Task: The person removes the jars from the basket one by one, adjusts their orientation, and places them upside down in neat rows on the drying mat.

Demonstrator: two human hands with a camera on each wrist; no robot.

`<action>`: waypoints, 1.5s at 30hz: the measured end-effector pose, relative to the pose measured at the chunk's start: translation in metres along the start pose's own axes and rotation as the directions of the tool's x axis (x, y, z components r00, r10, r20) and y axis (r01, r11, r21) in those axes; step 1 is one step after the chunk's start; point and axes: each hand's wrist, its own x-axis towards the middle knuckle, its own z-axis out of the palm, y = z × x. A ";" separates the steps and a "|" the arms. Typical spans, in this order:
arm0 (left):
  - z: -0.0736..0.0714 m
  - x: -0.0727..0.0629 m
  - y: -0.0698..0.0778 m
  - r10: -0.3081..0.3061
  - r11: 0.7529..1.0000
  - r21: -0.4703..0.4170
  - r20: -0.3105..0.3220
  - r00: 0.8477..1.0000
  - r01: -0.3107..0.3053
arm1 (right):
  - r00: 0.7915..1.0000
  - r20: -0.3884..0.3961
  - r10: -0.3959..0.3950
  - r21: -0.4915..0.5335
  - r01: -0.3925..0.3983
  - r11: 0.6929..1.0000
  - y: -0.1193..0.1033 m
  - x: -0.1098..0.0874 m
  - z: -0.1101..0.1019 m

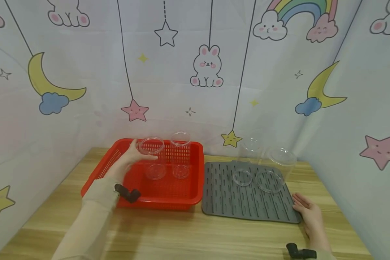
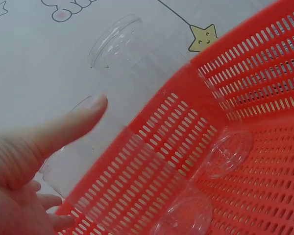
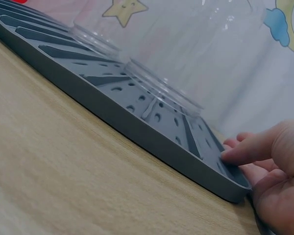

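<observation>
My left hand is at the left side of a clear cylindrical jar standing in the red basket. The thumb stretches across the jar's front and the fingers are spread at its far side; firm contact cannot be told. A slimmer clear jar stands upright beside it. At the right edge of the grey ridged mat, my right hand touches with its thumb over the rim, fingers loosely extended outside. Two clear jars stand on that mat, a wide one and a narrow one.
The basket and mat lie side by side on a wood-grain table. Behind them hangs a white cloth with printed cartoons, and it also covers both sides. The slotted basket wall shows close up in the left wrist view.
</observation>
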 end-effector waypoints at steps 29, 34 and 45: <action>0.014 0.008 -0.008 -0.035 0.994 -0.107 -0.010 0.999 0.034 | 1.000 0.001 0.018 0.011 -0.018 1.000 0.000 0.000 0.000; 0.010 0.003 -0.009 -0.021 0.995 -0.099 -0.032 0.999 0.017 | 1.000 0.004 0.008 0.008 -0.008 1.000 0.000 0.000 0.000; 0.008 -0.013 -0.006 0.029 0.990 -0.130 -0.158 0.987 -0.050 | 0.998 -0.012 0.058 0.042 -0.058 0.997 -0.005 0.003 0.000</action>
